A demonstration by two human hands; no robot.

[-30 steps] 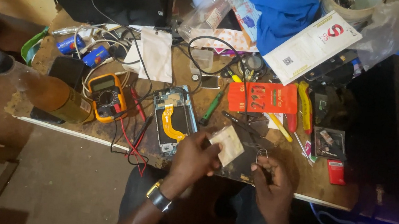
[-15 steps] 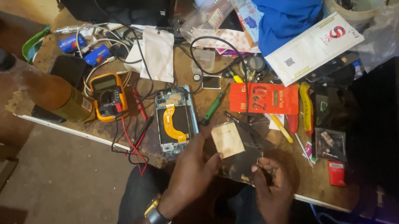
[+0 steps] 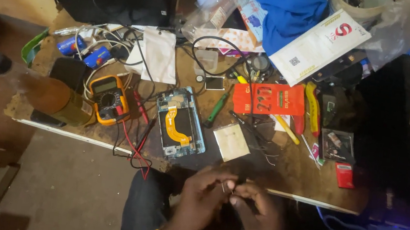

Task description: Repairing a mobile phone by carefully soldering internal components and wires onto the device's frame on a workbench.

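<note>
Thin metal pin (image 3: 223, 187) pinched between left hand (image 3: 202, 197), right hand (image 3: 255, 213); both withdrawn off bench.

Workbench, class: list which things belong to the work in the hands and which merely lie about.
In hand:
left hand
right hand
small thin part pinched between them

Lying about:
opened phone
multimeter
green screwdriver
orange packet

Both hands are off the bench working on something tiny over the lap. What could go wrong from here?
1. The small thin part pinched between the left hand and right hand sits past the table edge; if dropped, it likely falls to the dark floor.
2. The opened phone lies exposed near the edge, beside the multimeter and its loose red leads; a snagged lead could drag it off.
</note>
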